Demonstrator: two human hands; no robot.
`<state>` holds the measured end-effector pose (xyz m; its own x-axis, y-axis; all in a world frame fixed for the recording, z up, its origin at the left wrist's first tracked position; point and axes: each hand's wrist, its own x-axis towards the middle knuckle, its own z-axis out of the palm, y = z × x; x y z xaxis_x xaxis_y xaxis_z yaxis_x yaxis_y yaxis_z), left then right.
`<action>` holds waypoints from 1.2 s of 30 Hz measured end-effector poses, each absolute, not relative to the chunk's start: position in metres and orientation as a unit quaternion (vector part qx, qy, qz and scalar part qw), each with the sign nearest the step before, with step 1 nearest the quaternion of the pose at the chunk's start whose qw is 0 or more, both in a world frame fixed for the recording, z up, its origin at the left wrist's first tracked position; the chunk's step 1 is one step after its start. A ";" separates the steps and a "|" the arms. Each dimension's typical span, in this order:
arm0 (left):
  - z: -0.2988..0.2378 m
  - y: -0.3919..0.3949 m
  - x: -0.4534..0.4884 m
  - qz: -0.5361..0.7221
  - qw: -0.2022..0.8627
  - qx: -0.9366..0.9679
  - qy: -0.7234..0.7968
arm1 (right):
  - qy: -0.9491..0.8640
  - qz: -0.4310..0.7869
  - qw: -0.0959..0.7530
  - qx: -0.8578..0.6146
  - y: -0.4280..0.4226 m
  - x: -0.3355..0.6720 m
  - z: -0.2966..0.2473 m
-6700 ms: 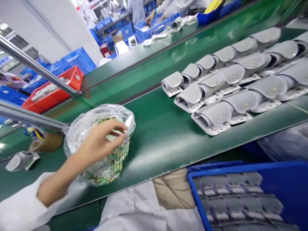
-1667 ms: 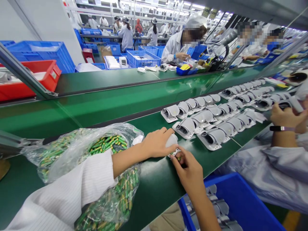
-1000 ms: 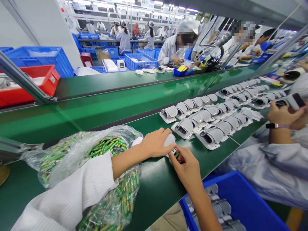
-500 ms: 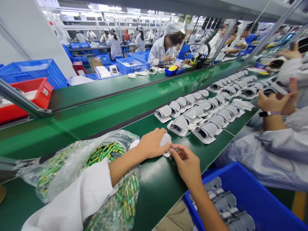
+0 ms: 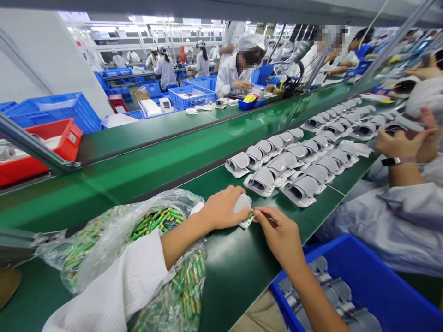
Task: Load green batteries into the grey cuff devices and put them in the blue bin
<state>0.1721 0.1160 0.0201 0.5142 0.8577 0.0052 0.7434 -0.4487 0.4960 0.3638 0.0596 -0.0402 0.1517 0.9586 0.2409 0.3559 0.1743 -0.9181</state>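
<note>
My left hand is closed round a wrist blood pressure monitor, a white unit with a curled grey cuff, and keeps it on the green bench. Against the unit's near right edge, the fingertips of my right hand pinch a small green battery, mostly covered by fingers. Left of my hands, a clear plastic bag lies open, with many green and gold batteries in it. Part of this bag is under my left forearm.
Rows of similar monitors stand ahead to the right. A blue bin holding more monitors is below the bench edge. At right, a co-worker's hands handle another monitor. Across the green belt stands a red bin.
A bit of green battery now shows between my right fingertips and the monitor. My right hand has shifted slightly; my left stays on the monitor. The view has moved a little.
</note>
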 end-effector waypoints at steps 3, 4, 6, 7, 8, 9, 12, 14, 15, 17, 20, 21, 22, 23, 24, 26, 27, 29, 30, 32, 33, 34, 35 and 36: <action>0.017 0.117 0.171 0.137 0.222 0.847 0.463 | -0.613 0.302 0.478 -0.552 0.065 0.369 -0.037; 0.016 0.117 0.171 0.142 0.222 0.849 0.458 | -0.622 0.308 0.469 -0.546 0.067 0.371 -0.035; 0.013 0.118 0.170 0.151 0.222 0.850 0.452 | -0.637 0.326 0.448 -0.535 0.072 0.375 -0.030; 0.012 0.118 0.170 0.156 0.221 0.850 0.451 | -0.642 0.338 0.438 -0.532 0.075 0.378 -0.027; 0.011 0.118 0.171 0.161 0.220 0.850 0.450 | -0.643 0.348 0.428 -0.531 0.077 0.380 -0.024; 0.010 0.118 0.171 0.164 0.218 0.850 0.450 | -0.644 0.356 0.420 -0.531 0.079 0.382 -0.021; 0.009 0.118 0.172 0.171 0.216 0.854 0.441 | -0.656 0.357 0.399 -0.532 0.083 0.387 -0.017; 0.009 0.118 0.173 0.172 0.217 0.855 0.438 | -0.681 0.328 0.388 -0.528 0.083 0.388 -0.017; 0.009 0.118 0.173 0.172 0.218 0.856 0.437 | -0.695 0.308 0.383 -0.525 0.083 0.388 -0.017; 0.008 0.118 0.173 0.172 0.217 0.855 0.439 | -0.716 0.270 0.380 -0.519 0.082 0.387 -0.019; 0.008 0.118 0.173 0.171 0.217 0.852 0.445 | -0.734 0.231 0.386 -0.509 0.078 0.384 -0.021; 0.008 0.118 0.173 0.171 0.219 0.851 0.445 | -0.738 0.221 0.392 -0.503 0.077 0.383 -0.021; 0.008 0.118 0.173 0.171 0.221 0.851 0.444 | -0.743 0.209 0.400 -0.494 0.076 0.382 -0.022; 0.009 0.118 0.173 0.170 0.224 0.851 0.443 | -0.750 0.196 0.407 -0.484 0.074 0.382 -0.022; 0.009 0.117 0.173 0.168 0.228 0.851 0.442 | -0.756 0.183 0.412 -0.474 0.073 0.381 -0.022; 0.009 0.116 0.173 0.160 0.237 0.851 0.441 | -0.770 0.163 0.417 -0.455 0.072 0.381 -0.024; 0.009 0.115 0.174 0.155 0.241 0.851 0.440 | -0.775 0.157 0.417 -0.448 0.072 0.381 -0.025; 0.009 0.113 0.176 0.152 0.244 0.850 0.442 | -0.781 0.151 0.415 -0.441 0.071 0.381 -0.028; 0.010 0.112 0.176 0.152 0.244 0.847 0.447 | -0.783 0.151 0.415 -0.439 0.071 0.381 -0.030; 0.010 0.110 0.177 0.155 0.245 0.838 0.462 | -0.786 0.157 0.409 -0.436 0.068 0.382 -0.034; 0.011 0.110 0.177 0.157 0.244 0.834 0.470 | -0.789 0.164 0.403 -0.434 0.066 0.383 -0.037; 0.011 0.110 0.177 0.160 0.242 0.831 0.475 | -0.790 0.173 0.397 -0.434 0.064 0.384 -0.039; 0.011 0.111 0.176 0.164 0.238 0.830 0.476 | -0.789 0.180 0.394 -0.437 0.061 0.385 -0.042; 0.011 0.112 0.175 0.171 0.232 0.831 0.476 | -0.783 0.184 0.393 -0.445 0.058 0.386 -0.045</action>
<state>0.1749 0.1121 0.0114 0.4884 0.8702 0.0643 0.7115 -0.4399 0.5480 0.3861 0.0581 -0.0452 -0.2941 0.8422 0.4518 0.5529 0.5355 -0.6384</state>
